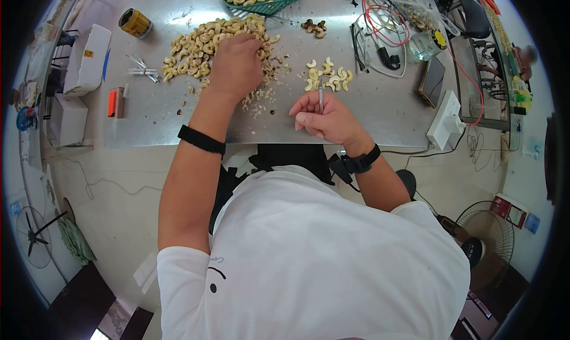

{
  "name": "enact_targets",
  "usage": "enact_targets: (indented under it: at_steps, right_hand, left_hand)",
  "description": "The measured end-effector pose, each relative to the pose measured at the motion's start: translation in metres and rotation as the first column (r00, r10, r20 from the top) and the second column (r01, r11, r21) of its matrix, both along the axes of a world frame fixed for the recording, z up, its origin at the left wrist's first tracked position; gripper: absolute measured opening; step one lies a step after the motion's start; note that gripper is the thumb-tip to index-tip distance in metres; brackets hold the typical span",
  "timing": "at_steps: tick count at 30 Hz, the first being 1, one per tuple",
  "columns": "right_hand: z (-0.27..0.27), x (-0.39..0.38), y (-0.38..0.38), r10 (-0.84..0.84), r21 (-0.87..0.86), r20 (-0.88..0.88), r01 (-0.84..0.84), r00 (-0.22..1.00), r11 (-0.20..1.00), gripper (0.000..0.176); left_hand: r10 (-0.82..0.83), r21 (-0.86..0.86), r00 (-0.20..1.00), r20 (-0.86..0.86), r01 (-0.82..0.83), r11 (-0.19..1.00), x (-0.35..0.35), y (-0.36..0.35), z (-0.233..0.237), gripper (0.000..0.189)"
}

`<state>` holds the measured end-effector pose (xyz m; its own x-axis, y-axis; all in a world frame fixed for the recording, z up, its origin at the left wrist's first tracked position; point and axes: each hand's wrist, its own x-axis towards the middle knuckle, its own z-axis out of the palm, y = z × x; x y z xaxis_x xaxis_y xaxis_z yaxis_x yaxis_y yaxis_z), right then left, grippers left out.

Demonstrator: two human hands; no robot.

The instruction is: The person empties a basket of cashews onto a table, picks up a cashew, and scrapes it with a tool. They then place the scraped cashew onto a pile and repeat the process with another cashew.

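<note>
My left hand (237, 64) rests on the cashew pile (193, 46) on the bench (386, 111); right of the pile, my right hand (328, 120) pinches a thin tool (320, 93) in its fingers (306, 119)

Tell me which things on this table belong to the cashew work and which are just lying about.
In the job: left hand on the cashew pile; right hand gripping a thin metal pick; small cashew group beside it; green basket holding cashews.
Lying about: tin can; phone; power strip; red cable; white box.
</note>
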<state>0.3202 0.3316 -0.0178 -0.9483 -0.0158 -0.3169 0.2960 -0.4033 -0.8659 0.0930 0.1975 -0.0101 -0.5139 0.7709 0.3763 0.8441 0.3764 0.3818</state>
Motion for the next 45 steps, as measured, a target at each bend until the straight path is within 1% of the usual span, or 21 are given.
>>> enact_targets:
  at_steps: [1, 4, 7, 8, 10, 11, 13, 14, 16, 17, 19, 20, 23, 26, 28, 31, 32, 34, 37, 40, 45]
  right_hand:
    - [0.0, 0.0, 0.0, 0.0, 0.0, -0.001, 0.0, 1.0, 1.0, 0.015]
    - [0.001, -0.001, 0.0, 0.001, -0.002, 0.002, -0.001, 1.0, 1.0, 0.015]
    - [0.003, -0.002, 0.0, -0.001, 0.025, 0.024, 0.001, 1.0, 1.0, 0.015]
    - [0.004, -0.001, -0.001, -0.001, 0.037, 0.037, 0.0, 0.999, 0.999, 0.016]
    - [0.005, -0.001, -0.004, -0.004, 0.109, 0.047, -0.001, 0.999, 0.994, 0.016]
    - [0.005, -0.001, -0.007, 0.0, 0.141, 0.053, -0.007, 0.999, 0.99, 0.016]
    - [0.009, -0.001, -0.012, -0.007, 0.213, 0.071, -0.008, 0.997, 0.977, 0.02]
    - [0.012, -0.002, -0.015, -0.008, 0.247, 0.077, -0.011, 0.997, 0.969, 0.022]
    - [0.021, -0.004, -0.02, 0.001, 0.463, 0.019, -0.01, 1.0, 0.886, 0.027]
    - [0.026, -0.007, -0.021, 0.009, 0.565, -0.013, -0.001, 1.0, 0.825, 0.029]
    - [0.04, -0.014, -0.026, -0.001, 0.674, -0.057, 0.039, 0.998, 0.737, 0.031]
    - [0.045, -0.018, -0.028, -0.005, 0.725, -0.08, 0.061, 0.997, 0.686, 0.032]
    - [0.048, -0.031, -0.034, 0.047, 0.753, -0.227, 0.145, 0.973, 0.642, 0.024]
    - [0.049, -0.044, -0.041, 0.131, 0.785, -0.239, 0.112, 0.962, 0.609, 0.015]
    - [0.046, -0.049, -0.046, 0.166, 0.823, -0.237, 0.107, 0.957, 0.558, 0.013]
    - [0.038, -0.052, -0.05, 0.2, 0.861, -0.246, 0.12, 0.948, 0.494, 0.012]
    - [0.037, -0.052, -0.05, 0.209, 0.872, -0.251, 0.127, 0.945, 0.473, 0.012]
    - [0.037, -0.052, -0.052, 0.199, 0.87, -0.25, 0.129, 0.948, 0.476, 0.012]
    - [0.035, -0.053, -0.052, 0.194, 0.879, -0.25, 0.139, 0.949, 0.456, 0.012]
    - [0.035, -0.053, -0.052, 0.197, 0.892, -0.246, 0.143, 0.949, 0.429, 0.012]
    - [0.035, -0.053, -0.053, 0.217, 0.912, -0.241, 0.144, 0.946, 0.384, 0.013]
  left_hand:
    - [-0.011, 0.006, 1.0, -0.013, 0.011, 1.0, 0.0, 0.0, 0.0, 0.027]
    - [0.008, -0.013, 0.997, 0.071, -0.008, 1.0, -0.001, 0.001, 0.004, 0.026]
    - [0.027, 0.074, 0.995, 0.091, -0.033, 0.997, 0.0, -0.005, 0.007, 0.024]
    - [0.029, 0.138, 0.974, 0.225, -0.062, 0.989, 0.002, -0.008, 0.008, 0.022]
    - [0.01, 0.247, 0.879, 0.477, -0.145, 0.958, 0.006, -0.015, 0.021, 0.018]
    - [-0.041, 0.299, 0.775, 0.631, -0.193, 0.935, 0.008, -0.022, 0.02, 0.017]
    - [-0.168, 0.364, 0.5, 0.849, -0.325, 0.873, 0.012, -0.04, 0.017, 0.015]
    - [-0.189, 0.372, 0.464, 0.865, -0.342, 0.863, 0.016, -0.049, 0.016, 0.015]
    - [-0.23, 0.384, 0.389, 0.892, -0.383, 0.84, 0.028, -0.066, 0.013, 0.014]
    - [-0.275, 0.42, 0.373, 0.886, -0.394, 0.818, 0.035, -0.073, 0.013, 0.015]
    - [-0.37, 0.489, 0.338, 0.866, -0.414, 0.767, 0.05, -0.081, 0.012, 0.017]
    - [-0.364, 0.479, 0.329, 0.871, -0.412, 0.775, 0.055, -0.085, 0.012, 0.018]
    - [-0.362, 0.46, 0.296, 0.884, -0.409, 0.788, 0.063, -0.093, 0.008, 0.023]
    - [-0.378, 0.456, 0.258, 0.889, -0.412, 0.789, 0.066, -0.1, -0.007, 0.029]
    - [-0.38, 0.447, 0.237, 0.894, -0.402, 0.799, 0.069, -0.104, -0.011, 0.031]
    - [-0.344, 0.419, 0.257, 0.903, -0.352, 0.837, 0.071, -0.11, -0.016, 0.031]
    - [-0.372, 0.433, 0.228, 0.9, -0.366, 0.824, 0.071, -0.111, -0.02, 0.031]
    - [-0.428, 0.46, 0.172, 0.887, -0.389, 0.798, 0.071, -0.112, -0.026, 0.032]
    - [-0.523, 0.533, 0.149, 0.839, -0.414, 0.738, 0.073, -0.11, -0.028, 0.036]
    - [-0.492, 0.491, 0.105, 0.864, -0.39, 0.779, 0.073, -0.11, -0.024, 0.039]
    - [-0.423, 0.458, 0.177, 0.888, -0.282, 0.843, 0.071, -0.111, -0.024, 0.04]
